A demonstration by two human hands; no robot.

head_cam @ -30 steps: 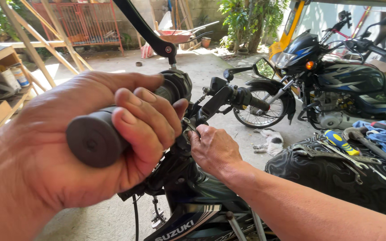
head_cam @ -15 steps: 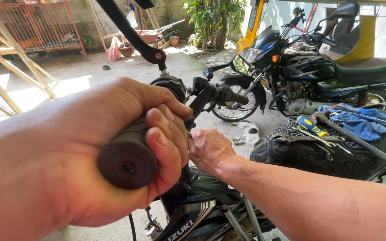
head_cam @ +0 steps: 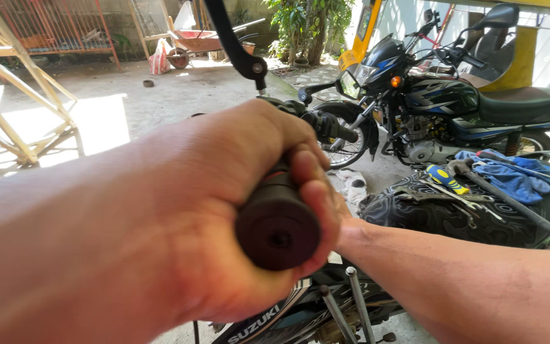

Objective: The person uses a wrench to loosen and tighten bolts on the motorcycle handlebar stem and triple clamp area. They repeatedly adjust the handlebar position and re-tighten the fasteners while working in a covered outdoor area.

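Observation:
My left hand [head_cam: 224, 210] fills the middle of the view, wrapped tight around the black rubber handlebar grip [head_cam: 277, 230] of a motorcycle; the grip's round end faces the camera. My right forearm [head_cam: 466, 280] reaches in from the lower right, and my right hand [head_cam: 340, 213] is almost wholly hidden behind the grip and left hand, so what it touches cannot be seen. A black mirror stem [head_cam: 233, 44] rises above the handlebar controls [head_cam: 319, 121].
A black seat [head_cam: 453, 216] at right carries hand tools [head_cam: 447, 181], a long metal rod [head_cam: 510, 200] and a blue cloth [head_cam: 514, 172]. A parked black-and-blue motorcycle [head_cam: 440, 108] stands behind. Wooden frames [head_cam: 14, 121] and a wheelbarrow [head_cam: 202, 41] sit on the concrete yard.
The grip and my left hand have swung closer to the camera and toward centre, covering my right hand, which was earlier visible near the handlebar controls.

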